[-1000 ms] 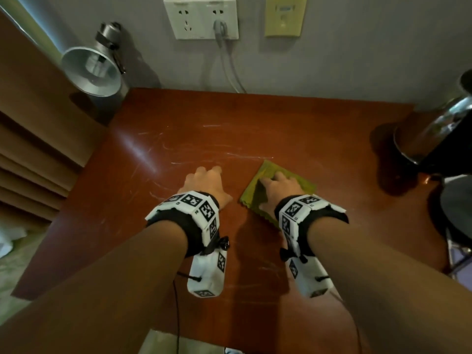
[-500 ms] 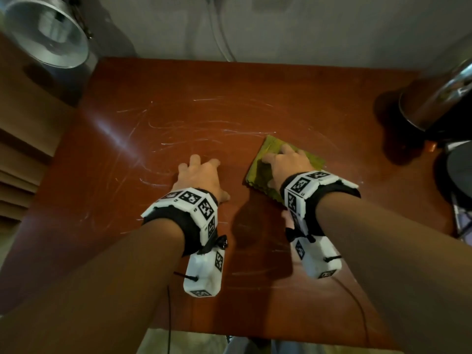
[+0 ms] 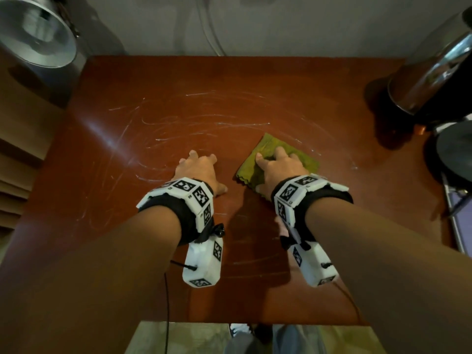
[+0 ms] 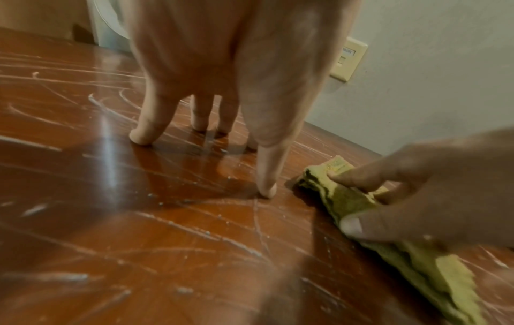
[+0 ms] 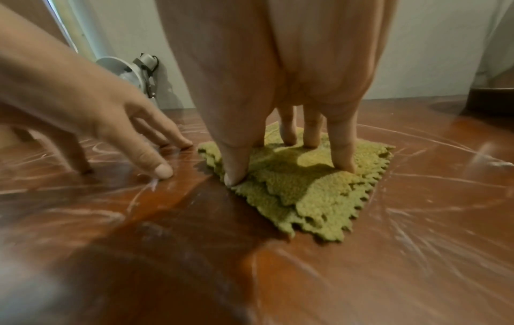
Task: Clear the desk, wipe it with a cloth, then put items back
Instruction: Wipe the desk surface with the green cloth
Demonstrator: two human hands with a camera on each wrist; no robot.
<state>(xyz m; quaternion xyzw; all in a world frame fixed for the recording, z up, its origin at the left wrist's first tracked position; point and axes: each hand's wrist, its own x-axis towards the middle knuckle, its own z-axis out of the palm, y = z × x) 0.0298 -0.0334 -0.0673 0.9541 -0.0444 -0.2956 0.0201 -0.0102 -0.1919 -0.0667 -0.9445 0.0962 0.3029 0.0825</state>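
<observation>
Looks like the wiping stage: the folded green cloth sits around the middle of the desk, a bit toward its right edge, with the right hand on top, grip spread flat, fingertips pressing instead of pinching, I'd guess to keep the whole pad rubbing. The left hand is just beside it, grip splayed too, fingertips on bare wood, probably bracing, and the white streaks all over suggest plenty left to wipe.
</observation>
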